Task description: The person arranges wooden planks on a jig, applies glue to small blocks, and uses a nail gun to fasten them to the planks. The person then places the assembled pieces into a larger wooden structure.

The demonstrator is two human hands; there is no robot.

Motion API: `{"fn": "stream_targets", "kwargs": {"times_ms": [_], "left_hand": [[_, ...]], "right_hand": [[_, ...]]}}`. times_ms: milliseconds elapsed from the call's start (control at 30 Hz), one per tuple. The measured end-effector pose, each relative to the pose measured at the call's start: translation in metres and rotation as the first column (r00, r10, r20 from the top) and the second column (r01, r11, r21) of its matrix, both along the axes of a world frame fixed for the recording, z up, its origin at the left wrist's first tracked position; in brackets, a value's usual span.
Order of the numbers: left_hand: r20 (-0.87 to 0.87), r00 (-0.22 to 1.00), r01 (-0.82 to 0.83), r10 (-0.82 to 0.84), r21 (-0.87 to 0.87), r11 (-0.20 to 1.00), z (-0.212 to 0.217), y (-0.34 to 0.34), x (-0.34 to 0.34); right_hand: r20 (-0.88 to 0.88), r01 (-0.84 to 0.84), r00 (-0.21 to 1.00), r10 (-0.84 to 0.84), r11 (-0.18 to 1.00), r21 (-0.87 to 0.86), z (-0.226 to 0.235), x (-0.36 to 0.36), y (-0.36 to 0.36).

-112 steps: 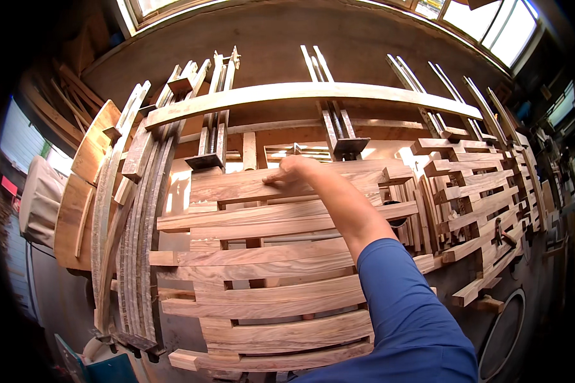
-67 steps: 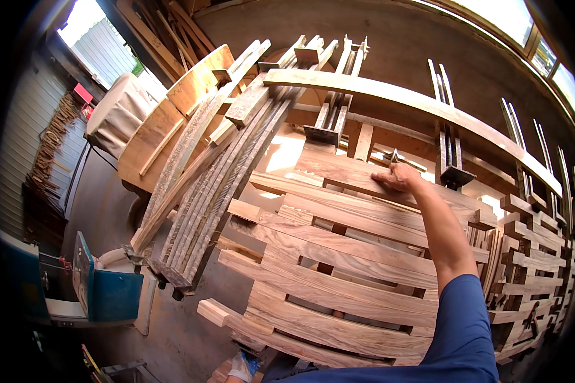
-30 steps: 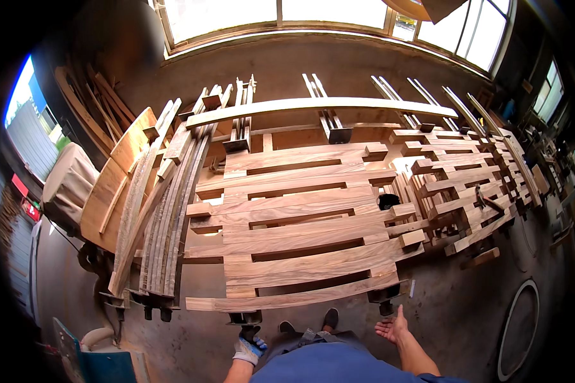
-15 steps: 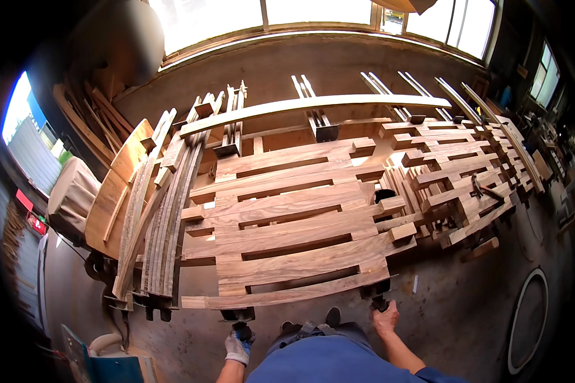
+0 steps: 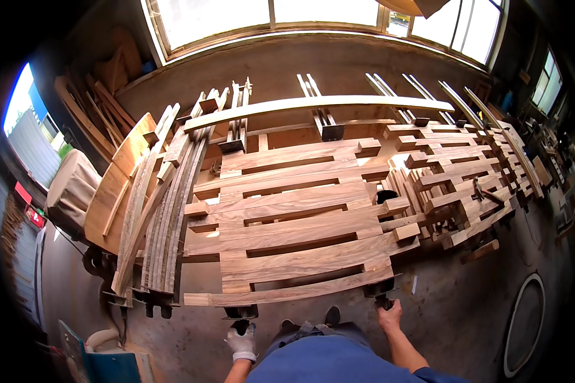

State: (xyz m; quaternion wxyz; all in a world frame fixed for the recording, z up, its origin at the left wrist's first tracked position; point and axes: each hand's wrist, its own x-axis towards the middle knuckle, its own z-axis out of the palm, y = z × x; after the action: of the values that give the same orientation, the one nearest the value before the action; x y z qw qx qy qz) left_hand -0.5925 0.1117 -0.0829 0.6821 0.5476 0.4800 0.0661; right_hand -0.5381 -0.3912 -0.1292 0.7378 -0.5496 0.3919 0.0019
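A slatted panel of light brown boards [image 5: 294, 225], with long slots between them, lies across clamps in front of me. Below its near edge, the black head of a bar clamp [image 5: 241, 312] sits left of my body, and another black clamp head [image 5: 379, 290] is under the near right corner. My left hand [image 5: 241, 343], in a whitish glove, is closed around the dark handle of the left clamp. Bare, my right hand [image 5: 390, 313] wraps round the dark handle of the right clamp. The fingertips of both hands are partly hidden.
A long pale board [image 5: 319, 103] rests across the clamp bars at the back. To the left stands a bundle of narrow strips [image 5: 176, 217]. A hammer [image 5: 485, 191] lies on more slatted panels at right. A pale hoop [image 5: 525, 325] is on the floor.
My left hand has turned on the clamp handle, now showing more of the glove's back. The right hand keeps its grip. The whole view has shifted slightly.
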Motion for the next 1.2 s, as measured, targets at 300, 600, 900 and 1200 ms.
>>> {"fn": "stream_targets", "kwargs": {"times_ms": [300, 600, 900, 1200], "left_hand": [[0.0, 0.992, -0.094, 0.13, -0.687, 0.72, -0.016, 0.011, -0.001], [-0.197, 0.958, 0.286, -0.208, 0.639, 0.714, 0.005, -0.007, -0.01], [0.192, 0.954, 0.088, 0.231, -0.914, 0.395, -0.076, 0.035, -0.026], [-0.033, 0.973, 0.194, -0.227, 0.645, 0.739, -0.032, -0.006, -0.025]], "right_hand": [[-0.212, 0.006, 0.973, 0.096, 0.9, 0.436, 0.032, 0.01, -0.006], [-0.063, -0.096, 0.995, 0.079, 0.93, -0.355, 0.012, 0.002, 0.0], [-0.168, 0.036, 0.98, 0.111, 0.726, 0.687, 0.032, 0.004, 0.0], [-0.146, -0.266, 0.945, 0.293, 0.427, -0.864, 0.043, -0.002, 0.009]]}}
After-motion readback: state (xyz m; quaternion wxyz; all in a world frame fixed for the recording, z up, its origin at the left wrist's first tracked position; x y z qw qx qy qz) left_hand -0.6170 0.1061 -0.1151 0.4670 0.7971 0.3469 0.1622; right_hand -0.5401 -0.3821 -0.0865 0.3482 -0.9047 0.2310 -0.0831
